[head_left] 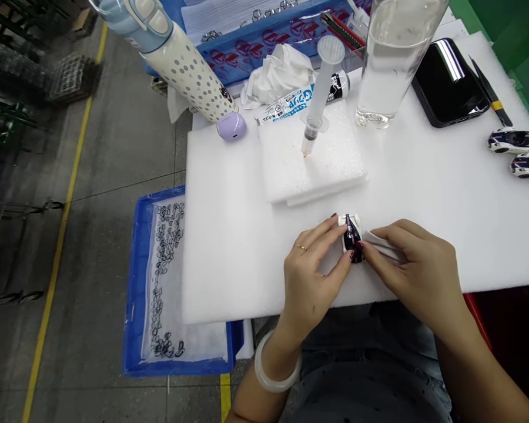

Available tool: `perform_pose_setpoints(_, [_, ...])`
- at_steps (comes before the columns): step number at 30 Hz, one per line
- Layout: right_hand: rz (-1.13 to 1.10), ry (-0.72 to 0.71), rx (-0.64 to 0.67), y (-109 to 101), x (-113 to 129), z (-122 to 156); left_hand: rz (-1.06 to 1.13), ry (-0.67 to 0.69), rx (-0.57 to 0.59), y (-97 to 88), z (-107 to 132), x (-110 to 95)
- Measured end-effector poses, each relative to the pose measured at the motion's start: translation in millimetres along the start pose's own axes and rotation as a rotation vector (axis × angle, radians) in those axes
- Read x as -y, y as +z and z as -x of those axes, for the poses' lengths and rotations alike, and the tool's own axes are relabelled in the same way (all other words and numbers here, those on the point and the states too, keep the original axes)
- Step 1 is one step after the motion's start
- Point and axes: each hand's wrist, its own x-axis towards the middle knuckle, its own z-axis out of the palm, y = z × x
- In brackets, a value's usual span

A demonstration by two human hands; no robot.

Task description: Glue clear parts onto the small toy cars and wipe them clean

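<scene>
Gripping small toy car [352, 236] between fingers and thumb: left hand [312, 264] is steadying it from its left side. Right hand [417, 264] is pinching a folded white wipe [385, 244], with the thumb tip reaching the car's right side. Car is sitting near the front edge of the white foam sheet [229, 247], below the foam block [282, 167]; can't tell if it's resting on the sheet or slightly lifted. Syringe [318, 97] is standing tip-down on the block, glue tube [286, 107] lying just behind. Water glass [385, 70] is standing right of the tube, phone [449, 82] lying beyond it. Two more toy cars [518, 141] are lying side by side at far right. Blue tray [132, 288] of small dark pieces is sitting lower, left of the sheet.
</scene>
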Motion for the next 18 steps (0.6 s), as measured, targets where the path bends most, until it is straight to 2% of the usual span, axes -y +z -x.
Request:
perform_pose_setpoints(2, [0.014, 0.029, 0.008, 0, 0, -1, -0.025, 0.01, -0.002, -1.4, -1, 1])
perform_pose_setpoints(4, [-0.018, 0.042, 0.043, -2, -1, -3, -0.079, 0.041, 0.058, -4.2, -4, 1])
perform_pose_setpoints(7, [-0.152, 0.061, 0.114, -11, -5, -5, -0.191, 0.14, 0.305, -7.9, -10, -1])
perform_pose_setpoints(9, [-0.221, 0.083, 0.16, -19, -9, -5, -0.239, 0.169, 0.383, -7.2, -11, -2])
perform_pose_setpoints(14, [-0.209, 0.092, 0.18, -25, -14, 0, -0.258, 0.073, 0.101, 0.3, -4, 1])
perform_pose_setpoints(18, [-0.115, 0.037, 0.138, -18, -10, 1, -0.166, 0.074, 0.122, -3.0, 0, 6])
